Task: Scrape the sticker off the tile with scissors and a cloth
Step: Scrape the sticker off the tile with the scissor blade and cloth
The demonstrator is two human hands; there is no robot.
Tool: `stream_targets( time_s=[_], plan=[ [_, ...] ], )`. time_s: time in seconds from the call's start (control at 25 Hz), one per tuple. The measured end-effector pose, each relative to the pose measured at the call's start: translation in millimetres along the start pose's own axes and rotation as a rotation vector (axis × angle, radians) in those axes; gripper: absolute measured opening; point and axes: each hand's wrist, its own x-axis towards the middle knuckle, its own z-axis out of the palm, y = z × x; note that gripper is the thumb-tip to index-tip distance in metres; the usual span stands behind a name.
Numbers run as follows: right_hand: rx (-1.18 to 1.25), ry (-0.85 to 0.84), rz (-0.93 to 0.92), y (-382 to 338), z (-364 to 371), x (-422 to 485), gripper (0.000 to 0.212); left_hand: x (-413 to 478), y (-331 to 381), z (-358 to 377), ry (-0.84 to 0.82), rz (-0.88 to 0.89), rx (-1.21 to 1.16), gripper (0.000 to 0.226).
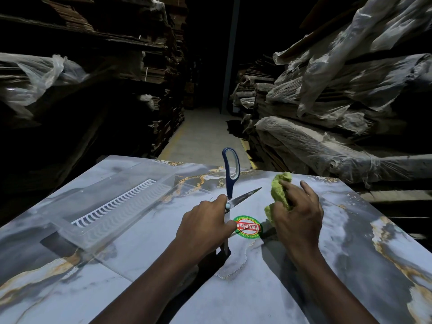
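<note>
Round green-and-red sticker (248, 228) is seen low in the centre of the frame, stuck on the grey marbled tile (257, 288). Its left edge is covered by the left hand (205, 228), whose grip is closed on opened blue-handled scissors (230, 183). Just right, a crumpled green cloth (279, 190) is clutched by the right hand (297, 220). A clear plastic tray (117, 202) is noted centre left.
</note>
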Motion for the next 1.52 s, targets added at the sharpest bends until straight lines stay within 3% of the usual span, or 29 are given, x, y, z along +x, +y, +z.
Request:
stream_targets(
  time_s=[0.16,0.36,0.56,0.72,0.8,1.12,1.32,1.52],
  plan=[
    [0.028,-0.028,-0.079,-4.4,1.0,-0.5,0.009,-1.4,2.2,1.6,0.014,0.000,-0.030,0.022],
    [0.251,-0.086,-0.074,-21.5,3.8,-7.9,0.022,-1.7,4.9,2.3,0.052,-0.002,-0.105,0.020],
    [-0.039,-0.083,-0.152,-25.1,2.5,-9.3,0.032,0.4,4.2,4.1,0.050,-0.007,-0.177,0.017],
    [0.027,-0.249,-0.245,-17.0,7.2,-8.2,0.054,3.5,1.3,6.0,0.029,0.002,-0.292,0.018],
    [0.028,-0.293,-0.240,-13.2,8.9,-8.3,0.055,4.7,-0.4,4.9,0.032,-0.019,-0.346,0.018],
    [0.244,-0.114,-0.241,-22.7,3.3,-10.7,0.036,1.6,4.7,7.9,0.055,-0.004,-0.298,0.020],
    [0.566,-0.269,-0.024,-30.8,11.7,-18.8,0.039,4.3,3.4,4.8,0.071,-0.047,-0.444,0.035],
    [0.873,-0.471,0.177,-37.5,11.4,-21.1,0.052,5.1,-0.2,5.4,0.061,-0.012,-0.439,0.029]
  ],
)
